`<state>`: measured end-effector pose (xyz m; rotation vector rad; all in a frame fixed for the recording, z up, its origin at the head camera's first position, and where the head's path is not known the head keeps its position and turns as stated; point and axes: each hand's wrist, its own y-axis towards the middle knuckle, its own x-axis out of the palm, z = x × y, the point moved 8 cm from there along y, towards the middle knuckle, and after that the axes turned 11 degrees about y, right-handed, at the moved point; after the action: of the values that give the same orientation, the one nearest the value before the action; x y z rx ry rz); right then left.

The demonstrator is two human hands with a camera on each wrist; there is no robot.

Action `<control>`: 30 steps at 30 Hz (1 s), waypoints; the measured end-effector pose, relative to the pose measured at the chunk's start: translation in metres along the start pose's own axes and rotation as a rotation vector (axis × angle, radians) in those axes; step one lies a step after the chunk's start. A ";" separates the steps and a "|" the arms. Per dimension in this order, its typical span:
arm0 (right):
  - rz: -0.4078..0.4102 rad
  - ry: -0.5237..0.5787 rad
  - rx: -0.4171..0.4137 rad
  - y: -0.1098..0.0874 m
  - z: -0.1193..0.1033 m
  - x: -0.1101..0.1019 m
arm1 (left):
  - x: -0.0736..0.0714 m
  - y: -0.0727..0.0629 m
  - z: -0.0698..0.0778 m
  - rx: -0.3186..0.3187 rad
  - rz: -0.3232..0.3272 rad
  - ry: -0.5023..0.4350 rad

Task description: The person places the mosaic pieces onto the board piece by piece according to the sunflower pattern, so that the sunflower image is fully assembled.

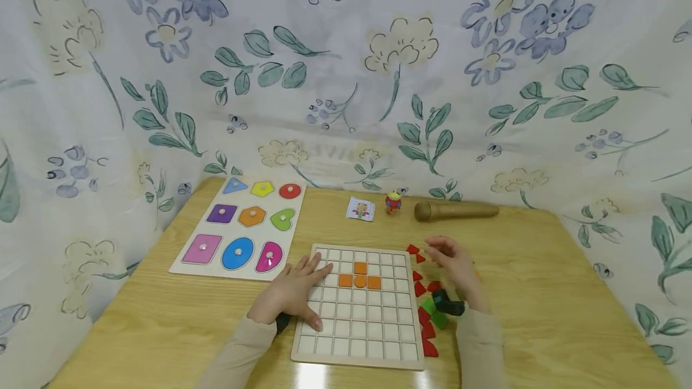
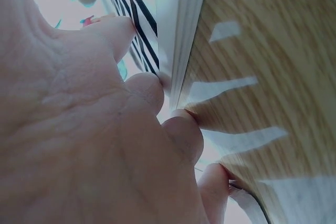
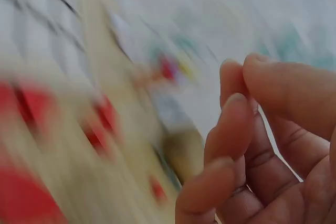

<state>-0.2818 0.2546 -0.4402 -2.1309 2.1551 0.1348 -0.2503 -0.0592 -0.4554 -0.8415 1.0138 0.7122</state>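
Note:
A white grid board (image 1: pixel 355 317) lies on the table, with three orange square tiles (image 1: pixel 360 268) and one round orange tile (image 1: pixel 360 281) in its upper middle. My left hand (image 1: pixel 292 293) rests with fingers spread across the board's left edge. Past the upper right of the board, my right hand (image 1: pixel 454 263) is raised with loosely bent fingers, its thumb (image 3: pixel 289 87) and index tips close together and no piece visible between them. Red pieces (image 1: pixel 428 330) and green pieces (image 1: pixel 439 319) are strewn along the board's right side, by the right wrist.
A puzzle board (image 1: pixel 243 197) of coloured shapes lies at the left. Along the back are a small patterned card (image 1: pixel 360 209), a toy figure (image 1: pixel 393 202) and a brown wooden stick (image 1: pixel 459 211). Floral cloth (image 1: pixel 346 107) hangs behind the table.

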 end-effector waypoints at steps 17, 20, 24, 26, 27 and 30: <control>-0.018 -0.337 0.084 -0.030 0.036 -0.097 | -0.001 -0.004 -0.003 -0.005 0.004 0.014; -0.056 -0.414 0.080 -0.027 0.035 -0.090 | -0.001 -0.003 -0.002 0.001 0.005 0.008; -0.041 -0.460 0.122 -0.026 0.034 -0.086 | 0.001 -0.002 -0.002 -0.003 -0.002 -0.005; -0.015 -0.456 0.151 -0.028 0.034 -0.087 | 0.003 0.000 -0.002 -0.005 -0.005 -0.006; -0.005 -0.455 0.159 -0.028 0.034 -0.088 | 0.003 0.000 -0.002 -0.006 -0.008 -0.004; 0.024 -0.447 0.182 -0.030 0.035 -0.090 | 0.004 0.002 0.000 0.001 -0.011 0.006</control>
<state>-0.2503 0.3482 -0.4618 -1.7716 1.8554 0.3635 -0.2504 -0.0581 -0.4601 -0.8484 1.0141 0.7008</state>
